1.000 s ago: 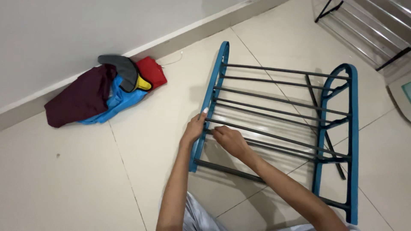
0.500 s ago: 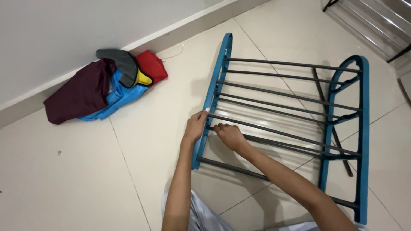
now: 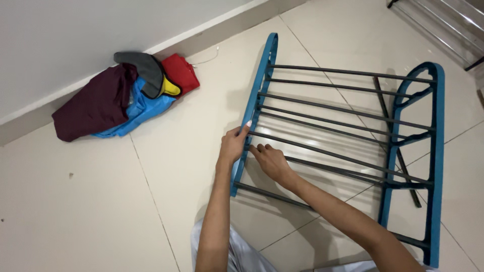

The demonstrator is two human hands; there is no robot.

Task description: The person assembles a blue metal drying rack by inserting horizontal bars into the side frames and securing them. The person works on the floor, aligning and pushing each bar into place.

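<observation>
On the pale tiled floor (image 3: 91,211), near the middle of the head view: one rack (image 3: 348,141) lying flat, made of two blue side frames joined by dark grey rods.

Left side frame (image 3: 254,111): blue, long and narrow, running from near the wall down toward the person. Left hand (image 3: 233,145) wrapped around its outer edge about midway along, fingers curled closed on the frame, thumb tip raised against its upper face.

Right side frame (image 3: 437,161): blue, with curved inner braces, lying well apart from both hands.

Rods: roughly parallel, spanning frame to frame. Right hand (image 3: 271,161) rests just beside the left, fingers bent and pinched narrow on the end of one rod (image 3: 327,153) where it meets the left side frame (whether the rod end is seated in the frame cannot be told).

One loose dark rod (image 3: 398,151) lies crosswise beneath the others, near the right side frame.

Against the skirting, left of the rack and well apart from it: a heap of clothing (image 3: 126,93) (maroon, blue, grey, yellow and red pieces).

Top right corner: part of a second, dark-framed rack (image 3: 443,25), cut off by the picture's edge.
</observation>
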